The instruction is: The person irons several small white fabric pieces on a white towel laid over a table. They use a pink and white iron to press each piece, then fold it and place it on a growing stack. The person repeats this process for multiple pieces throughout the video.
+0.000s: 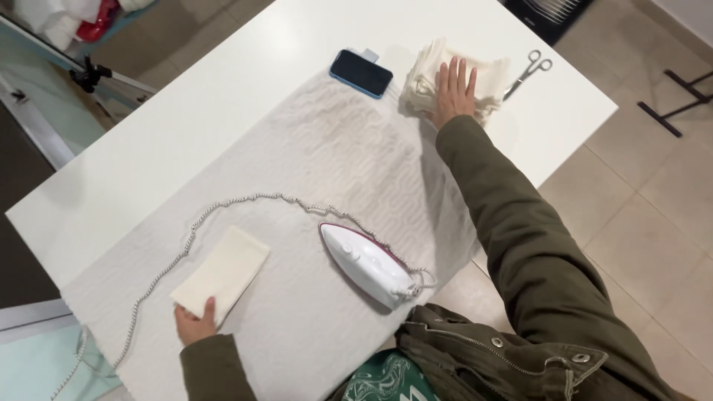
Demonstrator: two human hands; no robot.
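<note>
Left hand (194, 324) pinches the near end of a folded cream cloth rectangle (223, 272). Right hand (453, 87), fingers spread, lies flat on a stack of cream cloths (434, 63). White-and-maroon iron (365, 263) rests between them.

Small folded cream cloth (221, 273): rectangular, flat, lying aslant on the white textured ironing mat near the left front edge of the tabletop, just beside the braided cord, near corner pinched. Stack of folded cream cloths (427, 80): several layers, edges slightly uneven, resting at the far right of the tabletop, between the phone and the scissors, pressed flat from above.
</note>
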